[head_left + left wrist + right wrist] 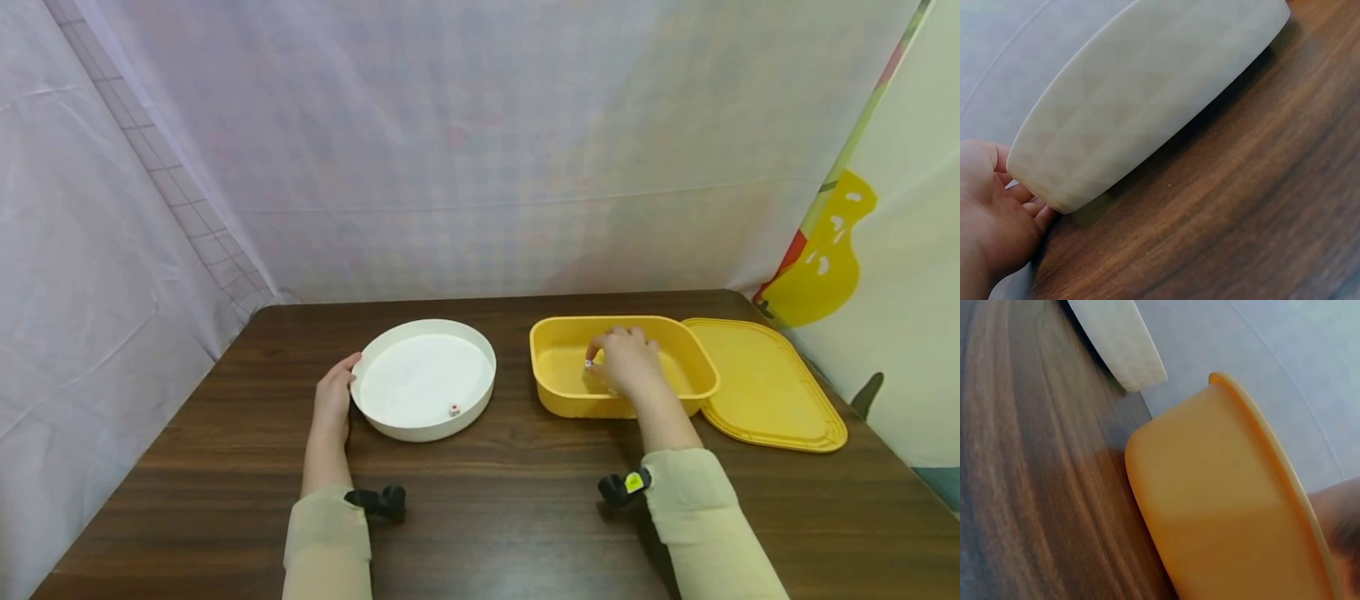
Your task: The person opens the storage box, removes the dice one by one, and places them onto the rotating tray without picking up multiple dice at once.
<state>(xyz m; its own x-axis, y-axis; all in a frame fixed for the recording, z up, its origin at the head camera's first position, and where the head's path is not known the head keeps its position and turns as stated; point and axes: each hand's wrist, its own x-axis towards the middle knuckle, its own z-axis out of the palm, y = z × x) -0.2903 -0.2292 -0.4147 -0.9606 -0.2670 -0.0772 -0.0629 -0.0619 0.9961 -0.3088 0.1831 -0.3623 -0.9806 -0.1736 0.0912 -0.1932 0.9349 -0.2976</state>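
Observation:
My left hand (332, 404) holds the left side of a white round tray (423, 327). In the left wrist view its bent fingers (1022, 192) lie against the tray's faceted outer wall (1147, 100). A small white die (454, 410) with a red dot lies in the tray near its front wall. My right hand (628, 364) reaches into a yellow tub (585, 407) and pinches another small die (588, 364) between thumb and finger. Something small and pale shows below that hand in the tub, too blurred to tell. The tub's wall (1210, 500) hides most of the hand in the right wrist view.
A yellow lid (776, 387) lies flat to the right of the tub, against its side. Everything stands on a dark brown wooden table (480, 517). A pale curtain (480, 167) hangs behind the table's far edge.

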